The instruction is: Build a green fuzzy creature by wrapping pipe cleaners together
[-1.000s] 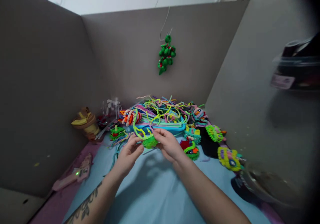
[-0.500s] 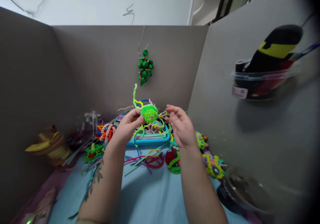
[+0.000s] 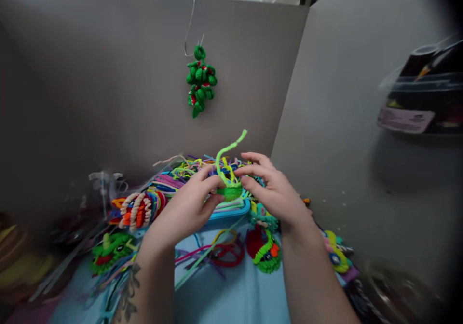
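Observation:
My left hand [image 3: 188, 201] pinches a round bright-green piece of coiled pipe cleaner [image 3: 232, 193] between thumb and fingers, above the tray. From its top a light-green pipe cleaner end [image 3: 219, 157] curls up and to the right, with a yellow loop beside it. My right hand [image 3: 277, 191] is at the piece's right side, fingers apart and curved. Its thumb and index tips are close to the edge; whether they touch it I cannot tell. Behind and below is a blue tray [image 3: 231, 211] heaped with coloured pipe cleaners [image 3: 168, 182].
A green-and-red pipe-cleaner ornament [image 3: 201, 83] hangs by wire on the grey back panel [image 3: 126, 73]. Finished-looking figures, one green with a horn [image 3: 112, 252] and one red-green [image 3: 265, 249], flank loose pipe cleaners [image 3: 227, 251]. A clear bin [image 3: 408, 116] is on the right wall.
The green piece has tilted from face-on to edge-on, and its loose end now leans right. My right hand has come in closer to it. The camera view has tipped downward and nearer.

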`<state>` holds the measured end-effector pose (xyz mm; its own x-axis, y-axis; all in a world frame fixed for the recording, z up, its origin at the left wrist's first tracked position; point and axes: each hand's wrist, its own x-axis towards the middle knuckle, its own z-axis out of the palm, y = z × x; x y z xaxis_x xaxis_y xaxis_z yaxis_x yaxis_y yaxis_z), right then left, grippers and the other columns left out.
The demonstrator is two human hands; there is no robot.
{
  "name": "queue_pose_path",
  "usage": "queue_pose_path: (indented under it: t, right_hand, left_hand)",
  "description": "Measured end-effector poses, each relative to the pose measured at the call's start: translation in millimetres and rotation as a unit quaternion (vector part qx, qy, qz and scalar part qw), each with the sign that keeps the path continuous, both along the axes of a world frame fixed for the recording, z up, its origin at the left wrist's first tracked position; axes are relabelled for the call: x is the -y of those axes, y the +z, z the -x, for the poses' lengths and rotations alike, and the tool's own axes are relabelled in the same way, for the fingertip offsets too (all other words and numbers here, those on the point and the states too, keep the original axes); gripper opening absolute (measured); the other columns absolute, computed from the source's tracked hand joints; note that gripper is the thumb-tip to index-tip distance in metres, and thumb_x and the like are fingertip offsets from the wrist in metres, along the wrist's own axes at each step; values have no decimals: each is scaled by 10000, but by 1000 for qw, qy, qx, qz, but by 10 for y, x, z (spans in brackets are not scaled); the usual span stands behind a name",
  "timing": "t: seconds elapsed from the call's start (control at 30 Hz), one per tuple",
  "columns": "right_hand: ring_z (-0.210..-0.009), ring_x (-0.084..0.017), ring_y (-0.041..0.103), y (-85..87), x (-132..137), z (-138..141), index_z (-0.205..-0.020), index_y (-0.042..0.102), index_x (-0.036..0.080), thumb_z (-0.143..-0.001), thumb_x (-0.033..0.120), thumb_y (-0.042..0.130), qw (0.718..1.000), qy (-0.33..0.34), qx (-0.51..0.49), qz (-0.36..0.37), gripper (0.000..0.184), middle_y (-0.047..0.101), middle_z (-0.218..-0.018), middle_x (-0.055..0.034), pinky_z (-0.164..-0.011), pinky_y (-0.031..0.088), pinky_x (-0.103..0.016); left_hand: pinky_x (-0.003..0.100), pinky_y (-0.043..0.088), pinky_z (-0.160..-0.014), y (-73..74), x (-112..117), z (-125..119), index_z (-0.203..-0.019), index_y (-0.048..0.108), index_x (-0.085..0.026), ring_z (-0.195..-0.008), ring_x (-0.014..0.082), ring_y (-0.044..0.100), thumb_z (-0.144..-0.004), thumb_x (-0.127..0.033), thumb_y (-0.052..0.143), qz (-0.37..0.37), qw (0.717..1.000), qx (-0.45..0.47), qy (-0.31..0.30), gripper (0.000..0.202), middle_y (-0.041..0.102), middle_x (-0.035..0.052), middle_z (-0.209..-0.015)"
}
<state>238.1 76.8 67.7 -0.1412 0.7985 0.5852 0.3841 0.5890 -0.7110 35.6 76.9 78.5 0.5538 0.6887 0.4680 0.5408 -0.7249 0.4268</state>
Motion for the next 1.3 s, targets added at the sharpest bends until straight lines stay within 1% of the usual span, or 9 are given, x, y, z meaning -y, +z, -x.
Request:
queue_pose_path:
  t: [0.17, 0.3, 0.4, 0.6, 0.73, 0.9, 0.97, 1.1, 1.3]
  right_hand:
    - [-1267, -266, 445, -73, -158, 95, -626, 654, 201, -818, 340, 617, 997, 37, 45, 50, 239, 516, -1311, -79, -1051, 324, -433]
    - [-1217, -247, 483, -138, -195, 98, -626, 638, 196, -794, 325, 628, 997, 29, 13, 74, 212, 554, -1237, -80, -1025, 342, -414]
    - [-1164, -235, 513, -158, -205, 61, -642, 632, 197, -780, 324, 627, 997, 36, -14, 69, 188, 587, -1160, -58, -997, 361, -390]
    - [-997, -204, 570, -162, -226, 0, -615, 578, 190, -780, 308, 608, 993, 76, -9, 95, 205, 630, -945, -24, -922, 410, -351]
    - [-1147, -233, 526, -179, -223, -62, -689, 610, 189, -747, 300, 642, 994, 60, -41, 82, 130, 617, -1093, -46, -963, 391, -365]
    - [-1118, -243, 536, -160, -169, -142, -706, 612, 185, -746, 300, 657, 998, 41, -22, 48, 130, 611, -1036, -47, -960, 401, -405]
    - [-1102, -235, 543, -133, -119, -169, -710, 607, 190, -751, 295, 654, 998, 41, -17, 44, 122, 605, -1021, -44, -954, 408, -401]
    - [-1110, -230, 545, -70, 2, -215, -739, 608, 207, -769, 291, 639, 998, 59, -6, 33, 95, 607, -1024, -35, -955, 412, -399]
    - [-1210, -257, 503, 4, 166, -26, -713, 589, 205, -788, 251, 617, 991, 116, 59, 12, 93, 595, -1152, -68, -992, 381, -434]
  left_hand:
    - [399, 449, -914, -72, -104, -70, -913, 593, -221, -1112, 251, 514, -853, -140, 501, -25, 1000, -5, 11, 135, 522, 87, -1203]
    - [386, 473, -890, -120, -173, -69, -890, 618, -211, -1058, 237, 558, -850, -167, 527, -31, 999, -8, 6, 108, 566, 79, -1138]
    - [379, 434, -971, -127, -189, -44, -977, 637, -223, -1170, 232, 531, -852, -149, 519, -54, 999, -5, 5, 187, 557, 72, -1245]
    - [367, 442, -951, -77, -96, -41, -946, 643, -201, -1074, 213, 585, -834, -147, 530, -97, 993, 24, 59, 168, 620, 56, -1148]
    - [375, 439, -970, 86, -6, 32, -955, 637, -194, -1079, 210, 586, -854, -166, 512, -131, 984, 31, 116, 163, 627, 52, -1134]
    - [370, 436, -983, 447, 182, 220, -1011, 637, -166, -1101, 193, 578, -868, -187, 537, -201, 966, -72, 144, 176, 623, 36, -1138]
    - [328, 440, -981, 506, 324, 274, -994, 635, -160, -1079, 172, 590, -861, -180, 562, -212, 965, -46, 149, 153, 642, 28, -1106]
    - [315, 488, -923, 381, 609, 353, -992, 622, -159, -1022, 164, 630, -872, -178, 567, -168, 974, 47, 146, 134, 679, 37, -1036]
    - [314, 493, -833, 115, 638, 460, -1022, 635, -218, -935, 196, 645, -850, -259, 588, -116, 977, 5, 177, 183, 692, 32, -1008]
